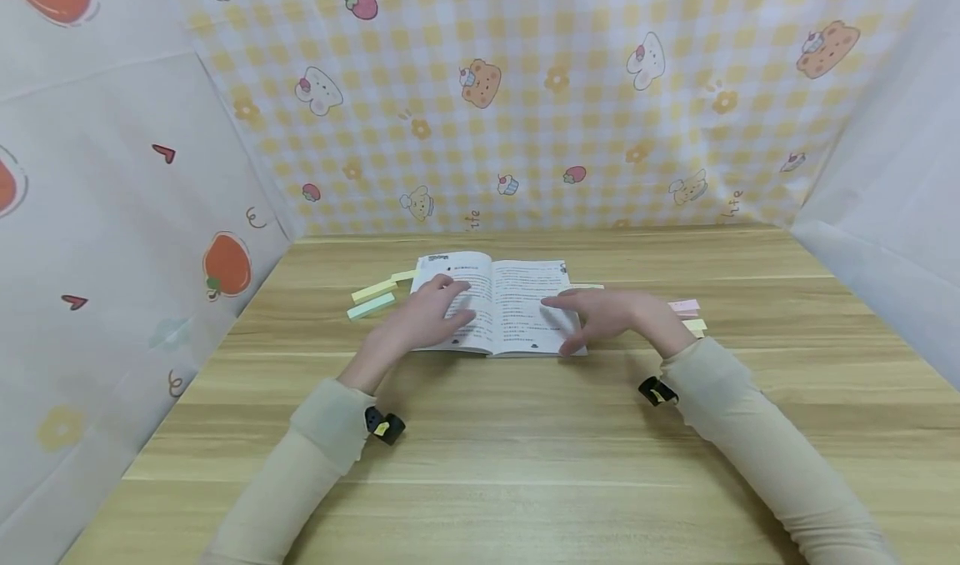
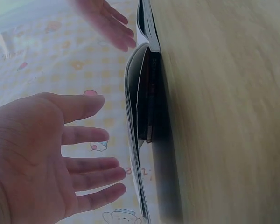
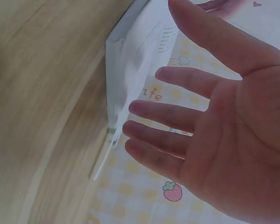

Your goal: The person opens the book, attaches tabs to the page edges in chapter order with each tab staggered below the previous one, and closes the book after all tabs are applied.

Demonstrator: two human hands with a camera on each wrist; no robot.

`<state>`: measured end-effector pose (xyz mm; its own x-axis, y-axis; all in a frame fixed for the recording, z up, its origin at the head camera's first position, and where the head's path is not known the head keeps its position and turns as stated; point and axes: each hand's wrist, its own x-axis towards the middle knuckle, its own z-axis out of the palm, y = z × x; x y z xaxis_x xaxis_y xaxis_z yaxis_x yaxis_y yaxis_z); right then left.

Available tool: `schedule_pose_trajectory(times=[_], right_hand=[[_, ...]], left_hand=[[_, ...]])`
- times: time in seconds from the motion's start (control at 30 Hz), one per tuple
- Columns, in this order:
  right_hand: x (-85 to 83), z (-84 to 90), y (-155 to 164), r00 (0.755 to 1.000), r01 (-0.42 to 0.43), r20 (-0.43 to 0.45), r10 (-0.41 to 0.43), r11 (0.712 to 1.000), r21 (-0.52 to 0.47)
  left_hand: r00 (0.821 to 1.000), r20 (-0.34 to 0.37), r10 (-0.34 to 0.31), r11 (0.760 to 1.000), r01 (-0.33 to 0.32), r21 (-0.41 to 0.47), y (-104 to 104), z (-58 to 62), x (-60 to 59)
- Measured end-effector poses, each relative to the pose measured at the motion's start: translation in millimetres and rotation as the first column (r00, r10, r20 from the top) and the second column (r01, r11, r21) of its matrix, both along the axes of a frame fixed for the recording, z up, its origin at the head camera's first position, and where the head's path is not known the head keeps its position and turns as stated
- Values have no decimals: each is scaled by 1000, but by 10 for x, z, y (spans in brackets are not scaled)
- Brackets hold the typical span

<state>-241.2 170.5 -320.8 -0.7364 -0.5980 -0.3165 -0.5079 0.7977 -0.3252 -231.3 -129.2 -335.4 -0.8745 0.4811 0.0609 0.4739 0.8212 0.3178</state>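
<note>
An open book (image 1: 495,302) lies flat on the wooden table (image 1: 525,457), with printed text on both pages. My left hand (image 1: 442,307) is over the left page and my right hand (image 1: 581,319) over the right page. In the left wrist view the left hand (image 2: 98,135) has straight, spread fingers, with a gap between them and the book (image 2: 140,116). The right wrist view shows the right hand (image 3: 168,77) flat and open too, a little off the book's pages (image 3: 135,60). Neither hand holds anything.
Sticky-note strips lie beside the book: yellow (image 1: 375,290) and green (image 1: 371,305) ones on the left, pink (image 1: 684,306) and yellow (image 1: 694,325) ones on the right. Patterned cloth walls close in the back and both sides.
</note>
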Motion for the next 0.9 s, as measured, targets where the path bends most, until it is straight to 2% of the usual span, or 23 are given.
schedule_pose_trajectory(times=[0.3, 0.5, 0.9], right_hand=[[-15, -47, -23, 1000, -10, -2, 10, 999, 48], [-20, -64, -33, 1000, -20, -19, 21, 998, 67], [-9, -69, -62, 999, 15, -32, -12, 995, 101]], left_hand=[[1000, 17, 3, 998, -2, -65, -77, -20, 30], [999, 47, -2, 998, 4, -57, -77, -10, 39], [995, 95, -15, 998, 20, -56, -89, -28, 31]])
